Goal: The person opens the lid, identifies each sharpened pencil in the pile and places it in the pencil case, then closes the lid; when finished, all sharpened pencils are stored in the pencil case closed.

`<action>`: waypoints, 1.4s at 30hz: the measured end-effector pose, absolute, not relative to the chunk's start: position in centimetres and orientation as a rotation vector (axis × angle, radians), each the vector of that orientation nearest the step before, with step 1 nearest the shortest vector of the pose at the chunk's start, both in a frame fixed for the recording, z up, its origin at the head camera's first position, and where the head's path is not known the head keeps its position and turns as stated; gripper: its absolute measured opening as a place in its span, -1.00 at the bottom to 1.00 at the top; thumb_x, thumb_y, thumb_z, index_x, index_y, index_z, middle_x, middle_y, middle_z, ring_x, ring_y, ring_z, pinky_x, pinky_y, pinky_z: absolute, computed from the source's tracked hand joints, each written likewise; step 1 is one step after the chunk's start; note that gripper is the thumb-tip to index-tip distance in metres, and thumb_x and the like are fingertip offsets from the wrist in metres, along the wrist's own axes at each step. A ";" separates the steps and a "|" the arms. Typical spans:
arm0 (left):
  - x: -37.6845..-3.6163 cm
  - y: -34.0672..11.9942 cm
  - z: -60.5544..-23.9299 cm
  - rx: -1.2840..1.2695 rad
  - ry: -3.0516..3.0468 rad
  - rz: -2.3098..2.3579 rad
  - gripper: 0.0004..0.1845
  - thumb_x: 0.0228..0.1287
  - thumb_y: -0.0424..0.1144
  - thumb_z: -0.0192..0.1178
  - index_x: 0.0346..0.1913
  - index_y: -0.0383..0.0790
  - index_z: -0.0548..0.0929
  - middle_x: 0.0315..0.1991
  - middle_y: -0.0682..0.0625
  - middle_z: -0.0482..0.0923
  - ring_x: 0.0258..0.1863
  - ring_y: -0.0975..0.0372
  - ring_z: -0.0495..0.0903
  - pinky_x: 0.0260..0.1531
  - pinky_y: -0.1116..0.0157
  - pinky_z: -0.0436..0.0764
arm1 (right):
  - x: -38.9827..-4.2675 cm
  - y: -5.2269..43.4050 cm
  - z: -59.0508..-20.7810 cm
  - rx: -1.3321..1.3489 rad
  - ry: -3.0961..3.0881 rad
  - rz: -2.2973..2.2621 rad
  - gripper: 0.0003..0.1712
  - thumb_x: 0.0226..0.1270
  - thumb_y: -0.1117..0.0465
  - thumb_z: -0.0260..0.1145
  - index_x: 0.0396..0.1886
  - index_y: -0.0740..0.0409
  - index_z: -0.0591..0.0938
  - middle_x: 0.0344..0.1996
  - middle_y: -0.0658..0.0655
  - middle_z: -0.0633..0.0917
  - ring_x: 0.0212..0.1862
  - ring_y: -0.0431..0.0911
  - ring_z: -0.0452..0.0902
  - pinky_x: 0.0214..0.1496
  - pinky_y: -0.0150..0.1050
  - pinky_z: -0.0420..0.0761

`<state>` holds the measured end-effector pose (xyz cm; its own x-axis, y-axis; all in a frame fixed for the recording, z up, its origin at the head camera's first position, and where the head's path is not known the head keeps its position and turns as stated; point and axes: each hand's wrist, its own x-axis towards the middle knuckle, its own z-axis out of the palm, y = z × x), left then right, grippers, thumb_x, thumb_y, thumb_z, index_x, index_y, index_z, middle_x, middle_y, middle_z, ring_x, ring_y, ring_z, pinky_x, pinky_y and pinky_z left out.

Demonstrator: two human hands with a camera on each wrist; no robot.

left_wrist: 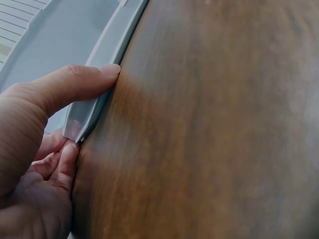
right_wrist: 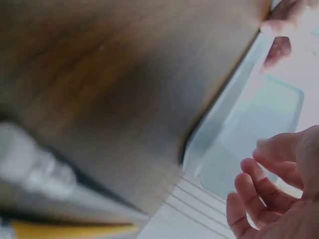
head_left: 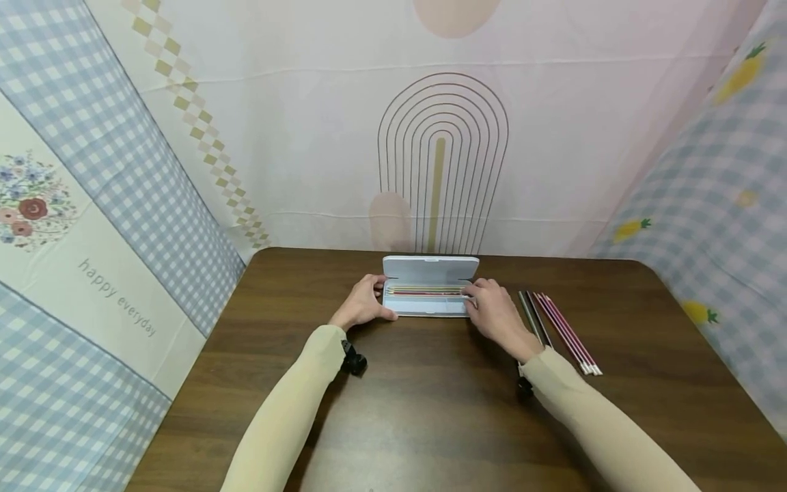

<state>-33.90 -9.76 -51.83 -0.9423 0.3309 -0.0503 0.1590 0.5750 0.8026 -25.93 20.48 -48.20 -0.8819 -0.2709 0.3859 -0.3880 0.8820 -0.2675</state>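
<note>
Inside the case [head_left: 418, 305], pencils [head_left: 424, 292], right ends unclear (by right hand [head_left: 494, 312])

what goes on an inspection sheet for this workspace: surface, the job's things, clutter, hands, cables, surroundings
surface: brown wood-grain table
case: open, lid raised at the back
case pencils: several, lying lengthwise inside
loose pencils: pink ones and dark ones on the table, right of the case
clutter: nothing seen
left hand: grips the case's left end, thumb on the front edge
right hand: at the case's right end; cannot tell whether it holds a pencil
cables: nothing seen
surroundings: patterned back cloth, blue checked cloth at left
</note>
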 end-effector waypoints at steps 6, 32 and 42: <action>-34.1 -9.7 -51.9 0.421 2.604 1.304 0.02 -0.05 -0.29 0.72 0.54 -0.36 0.46 0.40 -0.24 0.51 0.36 -0.06 0.58 0.46 0.03 0.59 | -24.1 22.4 -46.5 0.338 -2.776 0.574 -0.78 0.45 0.39 0.39 0.01 0.39 0.81 -0.09 0.36 0.80 -0.04 0.25 0.71 -0.01 0.18 0.74; -33.7 -10.1 -51.9 0.426 2.605 1.331 0.01 -0.07 -0.29 0.72 0.51 -0.40 0.48 0.37 -0.25 0.53 0.33 -0.06 0.60 0.44 0.01 0.60 | -18.4 33.9 -47.7 -0.124 -3.009 0.665 -0.79 0.50 0.35 0.28 -0.26 0.31 0.82 -0.39 0.28 0.79 -0.47 -0.02 0.58 -0.48 -0.17 0.50; -33.7 -9.9 -51.7 0.429 2.597 1.332 0.01 -0.06 -0.30 0.72 0.51 -0.39 0.48 0.37 -0.26 0.52 0.33 -0.07 0.60 0.44 0.01 0.60 | -17.9 35.2 -47.9 -0.206 -3.071 0.691 -0.75 0.44 0.36 0.25 -0.45 0.23 0.75 -0.56 0.14 0.68 -0.50 -0.01 0.56 -0.51 -0.17 0.47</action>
<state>-33.74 -9.86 -51.74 -0.9397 0.3398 -0.0375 0.1679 0.5541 0.8154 -17.86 35.25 -47.91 -0.9914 0.1239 -0.0416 0.1298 0.8956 -0.4256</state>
